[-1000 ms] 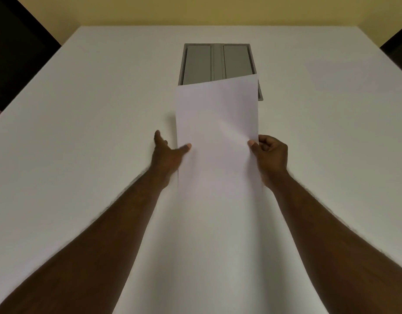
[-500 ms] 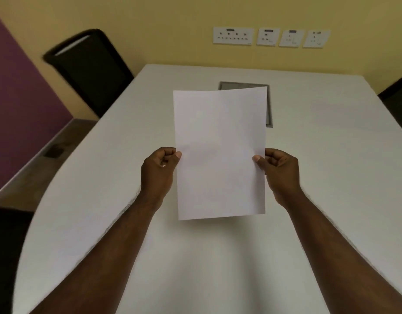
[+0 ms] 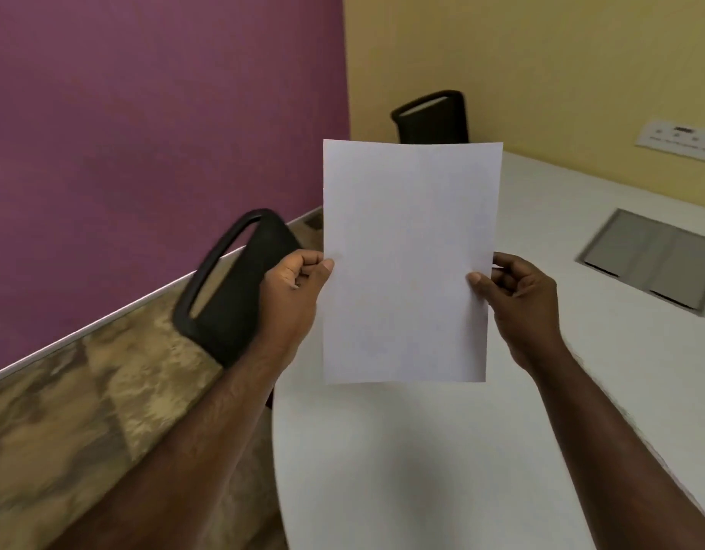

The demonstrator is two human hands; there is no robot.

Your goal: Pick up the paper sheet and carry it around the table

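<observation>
A purple wall [image 3: 152,144] fills the left, with a patterned floor [image 3: 65,422] below it. A black chair [image 3: 231,287] stands at the table's left edge, its back close behind the left forearm.

The left hand [image 3: 293,291] pinches the left edge of the sheet [image 3: 408,260], thumb on the near face and the other fingers curled behind it. The sheet is blank and white, held upright in the air above the table's [image 3: 422,470] rounded near-left end, touching nothing but the two hands. Its top edge covers the lower part of a second black chair [image 3: 432,115], which stands at the table's far edge against the yellow wall [image 3: 561,73].

The right hand [image 3: 517,307] grips the sheet's right edge at about the same height, thumb on the front and fingers folded behind. The two hands are apart, with the full width of the sheet between them.

Farther right, a grey panel [image 3: 652,260] lies set into the tabletop, well apart from the sheet. A white socket plate [image 3: 680,140] sits on the yellow wall beyond the table's far-right edge, somewhat blurred
</observation>
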